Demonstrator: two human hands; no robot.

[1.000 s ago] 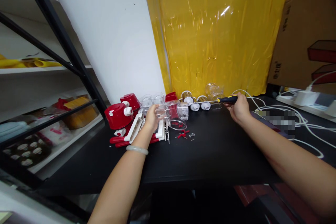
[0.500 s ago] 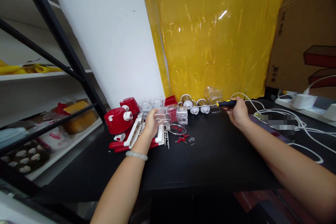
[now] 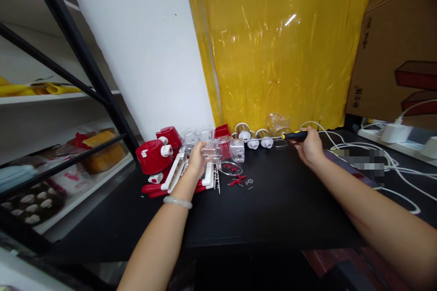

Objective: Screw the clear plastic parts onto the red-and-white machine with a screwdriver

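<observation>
My left hand [image 3: 197, 158] is closed around one end of a clear plastic part [image 3: 213, 151] with tube-like sections, held above the white and red frames. In my right hand [image 3: 310, 149] is a screwdriver [image 3: 295, 135] with a black and yellow handle, gripped at the handle's end. Its long shaft points left, and the tip lies at or close to the right end of the clear part [image 3: 236, 150]; whether it touches a screw is too small to tell. Small red cross-shaped pieces [image 3: 236, 182] and several screws [image 3: 250, 183] lie on the black table below.
Red housings [image 3: 153, 157] with white knobs stand at the left, by red-handled white frames [image 3: 175, 170]. Behind are metal grater drums [image 3: 264, 137] with white ends and another clear part [image 3: 277, 122]. A phone-like device [image 3: 355, 168], white cables [image 3: 385, 152] and a power strip [image 3: 378, 135] are at the right.
Both hands, the clear part and the screwdriver keep nearly the same places. The whole view has shifted only very slightly.
</observation>
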